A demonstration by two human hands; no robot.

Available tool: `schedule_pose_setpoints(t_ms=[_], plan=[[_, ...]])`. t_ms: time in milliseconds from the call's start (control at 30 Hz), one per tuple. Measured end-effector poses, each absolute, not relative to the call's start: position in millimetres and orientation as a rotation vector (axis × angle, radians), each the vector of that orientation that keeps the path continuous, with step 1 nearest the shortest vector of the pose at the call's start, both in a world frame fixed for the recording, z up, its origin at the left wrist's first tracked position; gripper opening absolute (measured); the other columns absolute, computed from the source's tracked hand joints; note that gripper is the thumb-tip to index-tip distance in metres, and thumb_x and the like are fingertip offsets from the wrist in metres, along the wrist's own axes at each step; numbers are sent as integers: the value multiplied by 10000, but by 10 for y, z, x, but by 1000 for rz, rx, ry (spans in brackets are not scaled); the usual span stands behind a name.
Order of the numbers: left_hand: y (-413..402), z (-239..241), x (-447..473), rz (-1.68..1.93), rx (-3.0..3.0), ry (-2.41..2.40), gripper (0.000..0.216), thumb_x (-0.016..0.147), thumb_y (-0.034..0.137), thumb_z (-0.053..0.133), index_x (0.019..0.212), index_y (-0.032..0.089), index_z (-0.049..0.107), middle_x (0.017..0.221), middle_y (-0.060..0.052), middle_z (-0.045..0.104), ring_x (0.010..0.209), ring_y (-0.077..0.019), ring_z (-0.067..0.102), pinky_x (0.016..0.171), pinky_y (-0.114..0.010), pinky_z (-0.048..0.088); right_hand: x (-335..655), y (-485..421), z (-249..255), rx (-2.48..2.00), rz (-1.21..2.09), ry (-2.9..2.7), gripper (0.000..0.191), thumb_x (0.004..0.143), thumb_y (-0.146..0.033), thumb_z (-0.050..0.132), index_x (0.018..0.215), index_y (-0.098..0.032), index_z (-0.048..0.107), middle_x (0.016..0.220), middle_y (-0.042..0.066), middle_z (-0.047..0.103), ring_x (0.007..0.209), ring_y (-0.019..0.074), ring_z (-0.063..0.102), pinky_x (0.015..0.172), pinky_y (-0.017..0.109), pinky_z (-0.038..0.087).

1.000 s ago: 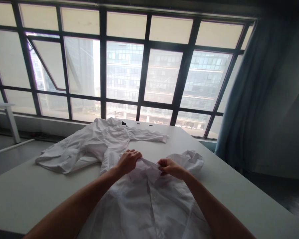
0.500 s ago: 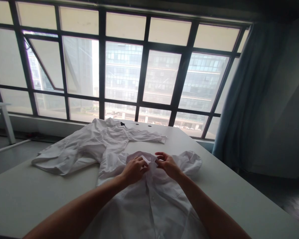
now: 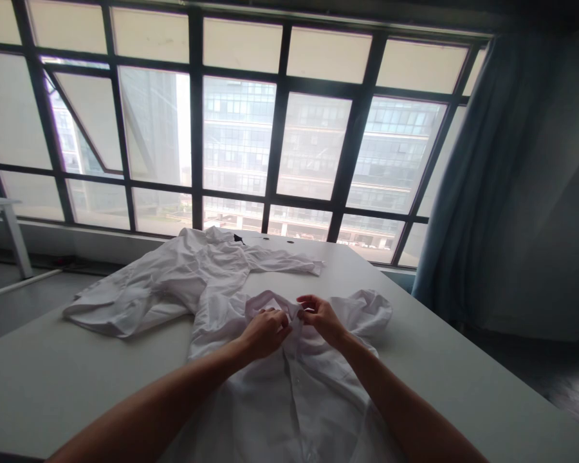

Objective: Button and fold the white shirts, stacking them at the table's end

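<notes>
While your left hand (image 3: pixel 265 332) and right hand (image 3: pixel 321 316) each have a pinched grip on the collar (image 3: pixel 270 301), treat the white shirt (image 3: pixel 294 399) as light and limp; the collar looks the firmest hold.

Pale table (image 3: pixel 463 386), white shirt (image 3: pixel 294 399) nr front edge, 2nd shirt (image 3: pixel 174 283) far left

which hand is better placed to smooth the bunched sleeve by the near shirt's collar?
Right, probably. The right hand pinches the collar just beside the bunched sleeve, on its own side. The left hand grips the collar's other side and would have to cross over the right.
</notes>
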State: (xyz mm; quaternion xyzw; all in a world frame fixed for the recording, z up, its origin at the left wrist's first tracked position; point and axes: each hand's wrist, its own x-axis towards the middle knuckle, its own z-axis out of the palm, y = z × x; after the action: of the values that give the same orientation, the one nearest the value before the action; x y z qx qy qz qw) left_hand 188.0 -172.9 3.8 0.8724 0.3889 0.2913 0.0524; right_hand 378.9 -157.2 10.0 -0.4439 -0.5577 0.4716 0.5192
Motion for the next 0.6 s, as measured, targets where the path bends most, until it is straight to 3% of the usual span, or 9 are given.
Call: schedule_pose_setpoints(t_ms=[100,200,433,600], plan=[[-1735,29,1895,854,2588,1194,60,838,175,610,866,164,662,797,-54,712,777,-204,660,742,-304,482,3809,-1576,102,-1078,1141,-1318,441,546,-263,781,944,-171,615,747,-14,640,643,129,595,604,279,499],[-1737,38,1905,831,2538,1224,179,817,138,605,985,157,665,806,-57,727,790,-212,675,724,-297,482,3819,-1581,109,-1045,1224,-1245,483,542,-233,782,985,-190,594,748,-28,619,656,124,596,641,282,495],[-1746,63,1903,755,2665,1246,90,864,197,575,841,169,657,903,-87,713,894,-240,658,791,-333,478,3775,-1550,92,-962,1367,-1118,558,556,-163,677,1089,-221,523,713,-52,552,612,118,551,600,266,469],[-1762,54,1902,846,2676,1124,116,811,125,579,898,180,634,915,-65,686,859,-209,641,760,-298,485,3789,-1513,52,-1230,1014,-1353,477,632,-199,615,1102,-214,534,786,-20,574,571,120,526,528,260,449]])
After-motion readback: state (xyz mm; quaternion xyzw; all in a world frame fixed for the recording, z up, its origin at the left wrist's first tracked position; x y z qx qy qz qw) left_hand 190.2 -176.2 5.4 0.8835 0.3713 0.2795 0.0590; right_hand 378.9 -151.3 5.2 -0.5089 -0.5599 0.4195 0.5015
